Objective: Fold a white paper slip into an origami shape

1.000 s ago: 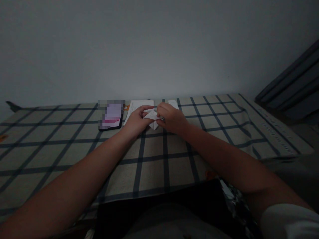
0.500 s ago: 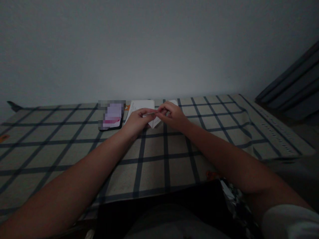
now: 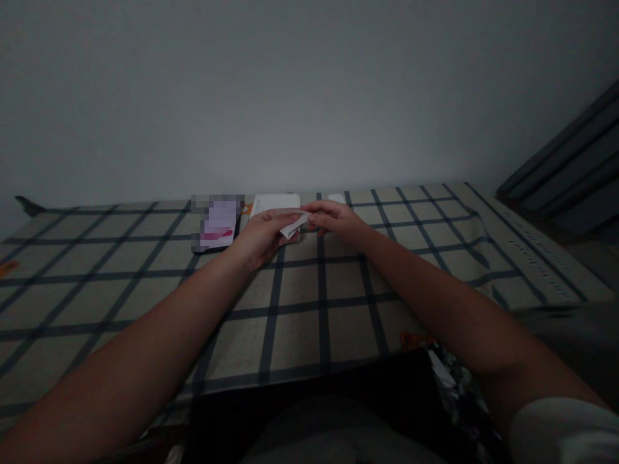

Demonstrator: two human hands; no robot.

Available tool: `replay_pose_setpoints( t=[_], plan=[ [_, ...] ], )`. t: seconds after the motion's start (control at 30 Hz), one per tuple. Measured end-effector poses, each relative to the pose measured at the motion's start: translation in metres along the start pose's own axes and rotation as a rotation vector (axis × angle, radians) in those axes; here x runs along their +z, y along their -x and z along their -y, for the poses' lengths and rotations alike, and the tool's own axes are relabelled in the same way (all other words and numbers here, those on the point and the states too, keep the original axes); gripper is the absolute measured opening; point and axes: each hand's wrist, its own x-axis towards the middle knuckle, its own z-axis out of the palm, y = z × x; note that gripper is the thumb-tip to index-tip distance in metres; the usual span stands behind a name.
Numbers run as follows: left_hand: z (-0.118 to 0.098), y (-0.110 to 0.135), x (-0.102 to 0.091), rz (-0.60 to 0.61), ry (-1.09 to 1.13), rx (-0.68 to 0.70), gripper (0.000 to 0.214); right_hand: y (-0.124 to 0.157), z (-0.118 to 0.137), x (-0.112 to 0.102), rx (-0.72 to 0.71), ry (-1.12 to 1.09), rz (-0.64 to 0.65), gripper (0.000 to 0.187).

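Note:
A small folded piece of white paper (image 3: 293,228) is between my two hands, above the checked tablecloth. My left hand (image 3: 261,235) pinches its left side, with the thumb on top and the other fingers underneath. At the right end of the paper, my right hand (image 3: 334,218) has its fingertips closed on the edge, fingers bent. Directly behind my left hand lies a white pad or booklet (image 3: 275,202), its near part covered by that hand. Another small white piece (image 3: 336,198) shows just beyond my right hand.
A phone (image 3: 220,224) with a lit, partly blurred screen lies left of the pad. The checked tablecloth (image 3: 300,335) runs back to a plain grey wall (image 3: 309,96). Dark folded cloth (image 3: 570,148) hangs at the right. A dark pointed object (image 3: 29,206) is at the far left.
The paper has turned and now shows a narrower folded shape, closer to my left hand. My right hand's fingers have straightened somewhat. The phone and pad stay put.

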Motion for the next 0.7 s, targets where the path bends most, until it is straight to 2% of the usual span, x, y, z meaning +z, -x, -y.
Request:
replay_pose_setpoints(
  t=[0.2,0.4,0.7],
  plan=[
    [-0.0029,0.0021,0.0033,0.002,-0.022,-0.009,0.024,0.0004,-0.0018,0.0009,0.03,-0.017,0.031,0.044],
    [-0.0039,0.0024,0.002,0.0,-0.028,-0.029,0.029,0.0025,0.0012,-0.0014,0.058,-0.122,0.069,0.037],
    [-0.0047,0.0053,0.0066,-0.024,-0.027,-0.06,0.019,0.0017,0.0008,0.0002,0.028,-0.032,0.061,0.04]
  ],
)
